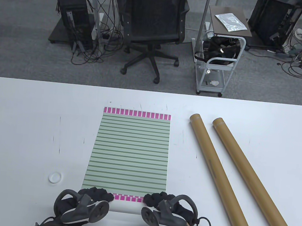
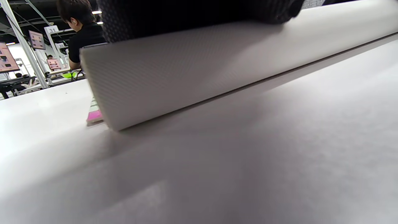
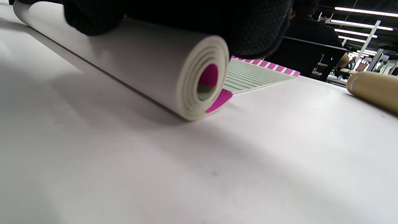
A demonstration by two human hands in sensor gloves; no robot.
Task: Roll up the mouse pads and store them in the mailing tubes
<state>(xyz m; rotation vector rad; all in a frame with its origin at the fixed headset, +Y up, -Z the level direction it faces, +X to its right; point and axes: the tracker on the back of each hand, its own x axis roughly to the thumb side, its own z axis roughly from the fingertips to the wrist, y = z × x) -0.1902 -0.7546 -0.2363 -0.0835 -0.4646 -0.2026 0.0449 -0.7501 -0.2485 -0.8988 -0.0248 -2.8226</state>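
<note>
A green-striped mouse pad (image 1: pixel 130 154) with magenta end bands lies flat mid-table. Its near end is wound into a white roll (image 1: pixel 126 208) with several layers, seen end-on in the right wrist view (image 3: pixel 199 84). My left hand (image 1: pixel 96 194) grips the roll's left end, its fingers (image 2: pixel 192 12) curled over the top. My right hand (image 1: pixel 158 200) grips the right end the same way, fingers (image 3: pixel 217 18) over the roll. Two brown mailing tubes (image 1: pixel 219 179) (image 1: pixel 254 183) lie side by side, slanted, to the right of the pad and apart from both hands.
A small white round cap (image 1: pixel 55 177) sits on the table left of the pad. Beyond the table's far edge stand an office chair (image 1: pixel 153 24) and a white cart (image 1: pixel 218 60). A person (image 2: pixel 82 34) sits in the background.
</note>
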